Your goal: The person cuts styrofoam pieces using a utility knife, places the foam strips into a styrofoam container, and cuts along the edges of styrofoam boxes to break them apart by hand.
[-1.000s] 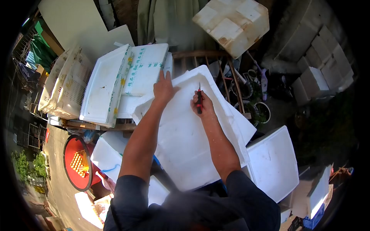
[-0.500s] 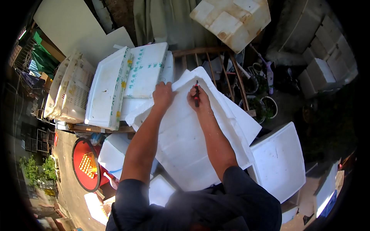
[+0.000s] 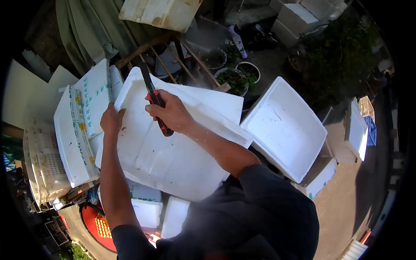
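A large white styrofoam box (image 3: 147, 156) lies open in front of me, its hollow side facing up. My left hand (image 3: 112, 120) is closed over its left rim, with the thumb on the inner side. My right hand (image 3: 171, 112) is wrapped around a red and black utility knife (image 3: 159, 105) above the box. The knife's long dark blade points up and away, near the box's far corner. Loose bits of foam are scattered inside the box.
Styrofoam lids with green print (image 3: 96, 97) and white plastic crates (image 3: 45, 160) stand at left. Another open styrofoam box (image 3: 288, 130) is at right. Beyond are a wooden rack (image 3: 201, 65) and plant pots (image 3: 249, 71). A red tub (image 3: 91, 221) sits lower left.
The view has swung right, so surroundings sit further left. My right hand has lifted the knife nearer the camera, showing more blade. My left hand still holds the box's rim.
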The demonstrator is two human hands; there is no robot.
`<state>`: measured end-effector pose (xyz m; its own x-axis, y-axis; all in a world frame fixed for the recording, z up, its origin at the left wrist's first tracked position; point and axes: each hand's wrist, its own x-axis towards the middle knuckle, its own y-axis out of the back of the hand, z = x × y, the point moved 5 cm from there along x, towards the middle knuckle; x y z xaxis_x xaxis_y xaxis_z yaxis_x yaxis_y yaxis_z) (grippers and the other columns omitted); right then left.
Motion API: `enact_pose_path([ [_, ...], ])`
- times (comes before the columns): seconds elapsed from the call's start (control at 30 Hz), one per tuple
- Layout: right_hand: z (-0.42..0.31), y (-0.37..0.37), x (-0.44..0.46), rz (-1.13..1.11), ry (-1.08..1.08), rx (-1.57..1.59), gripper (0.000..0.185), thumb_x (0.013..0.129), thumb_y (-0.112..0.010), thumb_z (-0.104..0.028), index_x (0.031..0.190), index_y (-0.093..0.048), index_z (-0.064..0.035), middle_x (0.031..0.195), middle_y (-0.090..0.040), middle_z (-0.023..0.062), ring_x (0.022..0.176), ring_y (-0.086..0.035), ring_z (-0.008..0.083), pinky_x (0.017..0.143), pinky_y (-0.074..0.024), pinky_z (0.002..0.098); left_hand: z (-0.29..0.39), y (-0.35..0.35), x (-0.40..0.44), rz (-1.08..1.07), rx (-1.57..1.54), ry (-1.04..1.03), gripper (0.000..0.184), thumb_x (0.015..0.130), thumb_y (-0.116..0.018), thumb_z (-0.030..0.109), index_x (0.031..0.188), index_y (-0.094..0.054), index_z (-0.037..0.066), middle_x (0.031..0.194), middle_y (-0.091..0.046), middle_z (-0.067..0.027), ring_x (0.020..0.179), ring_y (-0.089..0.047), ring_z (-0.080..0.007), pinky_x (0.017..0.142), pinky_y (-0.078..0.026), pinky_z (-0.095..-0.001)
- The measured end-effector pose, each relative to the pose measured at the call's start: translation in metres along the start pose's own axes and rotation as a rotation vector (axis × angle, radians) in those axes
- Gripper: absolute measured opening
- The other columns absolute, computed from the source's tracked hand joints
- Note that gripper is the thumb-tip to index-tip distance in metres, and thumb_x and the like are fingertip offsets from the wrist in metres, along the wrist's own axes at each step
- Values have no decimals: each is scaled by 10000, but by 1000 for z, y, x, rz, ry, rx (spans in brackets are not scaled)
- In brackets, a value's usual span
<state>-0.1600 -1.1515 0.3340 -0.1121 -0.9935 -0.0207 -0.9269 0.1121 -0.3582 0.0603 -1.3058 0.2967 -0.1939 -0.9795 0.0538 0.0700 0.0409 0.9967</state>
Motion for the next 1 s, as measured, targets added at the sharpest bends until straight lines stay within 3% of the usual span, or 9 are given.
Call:
enact_pose_path([
  [0.13,50,39,-42,57,-46,-496,273,901,-705,-227,1040,-597,-18,768,-604,75,691,-599,182,644,-474,353,-6,29,-4,4,30,-116,487,827,-721,357,1135,-600,-1,959,-711,-234,879,-695,-406,772,-551,-485],
  [0.27,107,34,-91,18,-77,-727,307,866,-713,-261,1015,-601,-17,832,-648,194,790,-618,367,744,-476,444,-12,51,-25,48,57,-203,523,840,-708,335,1200,-582,-24,934,-701,-267,842,-697,-408,778,-553,-473],
  [0.43,63,33,-132,174,-54,-658,206,875,-705,-181,964,-634,-10,791,-632,150,700,-617,256,653,-486,366,-43,84,-67,40,10,-168,570,847,-704,323,1310,-563,23,1009,-698,-228,893,-691,-366,816,-538,-455],
  [0.5,26,30,-121,266,317,-782,228,872,-711,-140,1071,-666,-40,862,-626,109,691,-602,259,676,-502,352,-54,92,-84,76,60,-167,547,843,-705,325,1305,-597,52,983,-706,-198,876,-693,-341,808,-550,-430],
  [0.53,3,21,-114,268,382,-874,265,857,-731,-129,1095,-664,-35,871,-620,111,734,-612,268,699,-500,358,-55,101,-93,31,63,-127,529,844,-704,316,1294,-606,56,983,-708,-193,870,-695,-329,805,-553,-425],
  [0.63,-29,-12,-72,171,633,-1287,352,797,-805,-240,1040,-668,-26,872,-588,115,800,-590,304,692,-482,421,-57,127,-118,15,9,-85,464,853,-696,271,1265,-630,66,985,-712,-181,851,-701,-308,798,-558,-416],
  [0.7,-28,-32,-45,117,625,-1483,362,768,-821,-314,935,-659,-37,888,-588,127,822,-595,320,699,-486,435,-60,142,-135,65,-16,-77,466,838,-714,285,1238,-642,57,990,-701,-185,882,-684,-321,820,-544,-430],
  [0.8,-31,-48,-26,65,819,-1501,353,755,-823,-331,842,-629,-49,866,-598,124,818,-604,323,692,-488,438,-74,161,-154,148,-34,-80,441,830,-723,292,1195,-654,53,980,-687,-183,890,-672,-335,828,-534,-440],
  [1.0,-21,-102,-22,-152,646,-1501,258,772,-789,-237,814,-615,-51,788,-621,115,785,-614,316,677,-495,439,-108,178,-183,224,-91,52,488,839,-708,264,1261,-625,34,1042,-701,-198,923,-690,-332,837,-544,-426],
])
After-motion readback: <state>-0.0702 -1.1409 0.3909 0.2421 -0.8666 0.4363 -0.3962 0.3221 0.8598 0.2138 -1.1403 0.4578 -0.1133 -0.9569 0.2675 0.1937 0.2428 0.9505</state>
